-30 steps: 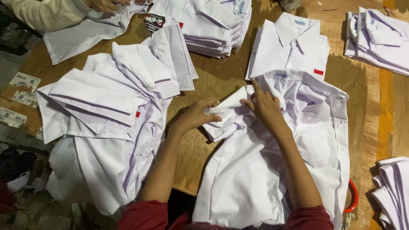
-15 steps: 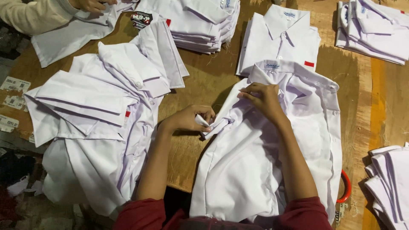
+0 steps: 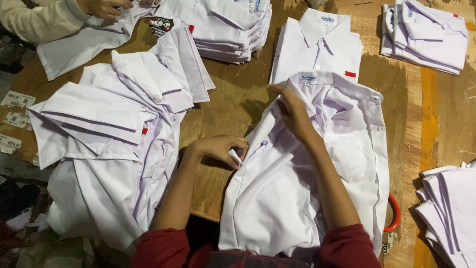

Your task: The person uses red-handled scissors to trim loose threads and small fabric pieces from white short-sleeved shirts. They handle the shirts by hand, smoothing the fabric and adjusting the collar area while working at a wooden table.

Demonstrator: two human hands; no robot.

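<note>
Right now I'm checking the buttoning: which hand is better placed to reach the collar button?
Probably the right hand: it rests on the open white shirt just below its collar. The left hand sits lower, pinching the placket edge.

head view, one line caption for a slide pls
Left hand pinches a white shirt edge, right hand near its collar, on a wooden table.

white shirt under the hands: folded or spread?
Spread. The white collared shirt lies full length on the wooden table; left hand pinches its edge, right hand lifts the front.
</note>
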